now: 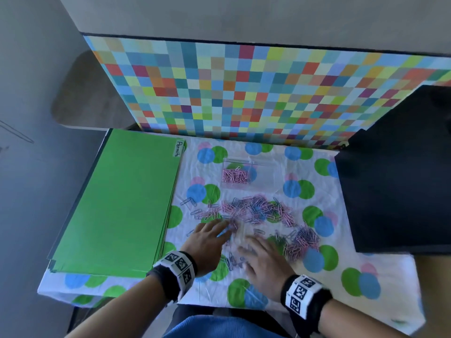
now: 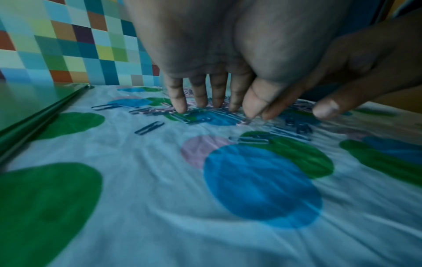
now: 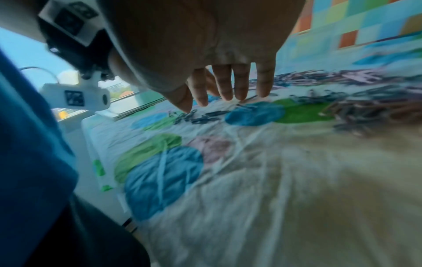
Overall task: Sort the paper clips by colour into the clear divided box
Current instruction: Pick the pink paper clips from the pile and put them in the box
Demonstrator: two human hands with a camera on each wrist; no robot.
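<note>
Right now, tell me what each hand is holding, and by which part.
Nothing is held. The left hand and right hand have straight, spread fingers over the loose paper clips.

Desk [image 1: 380,276] draped in white cloth with blue, green and pink dots. Behind it, upright board [image 1: 244,89] of small multicoloured squares under plain grey wall [image 1: 244,15]. Grey floor [image 1: 24,191] to the left. Daylit window [image 3: 34,54] in right wrist view.
</note>
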